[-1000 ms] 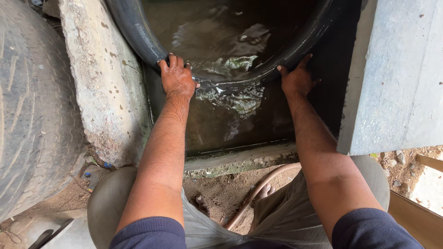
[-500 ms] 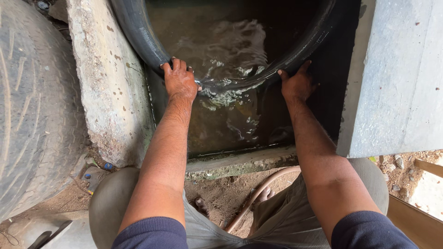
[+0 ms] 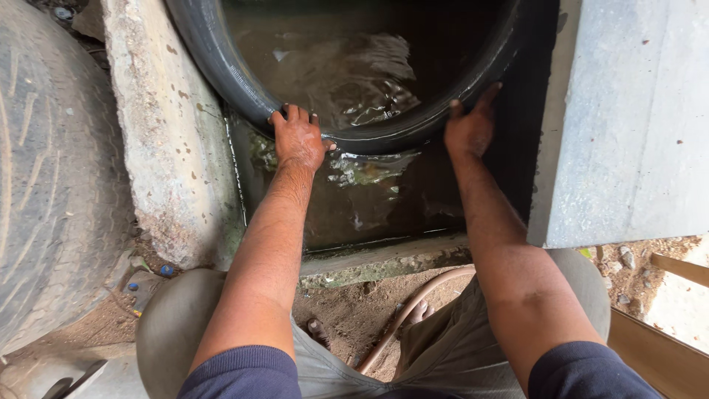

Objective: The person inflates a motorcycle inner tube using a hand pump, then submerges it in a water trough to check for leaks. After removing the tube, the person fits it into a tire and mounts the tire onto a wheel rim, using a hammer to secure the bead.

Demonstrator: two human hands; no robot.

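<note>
- Both hands have slid along the black inner tube since the earlier frames: the foam that churned between them has settled into calmer ripples, so the stretch under water looks to have been pressed down and is now held steady.
- Nearest the tube's lower curve, the left hand curls over the rubber, fingers hooked on its top and gripping it.
- To the right along that same curve, the right hand lies flatter, palm pressed to the tube, fingers spread rather than closed.
- The tube sits half sunk in the murky water of a concrete trough; it is wet, glossy and smooth.
- Left of the trough, beyond the tube, stands a worn tyre.
</note>
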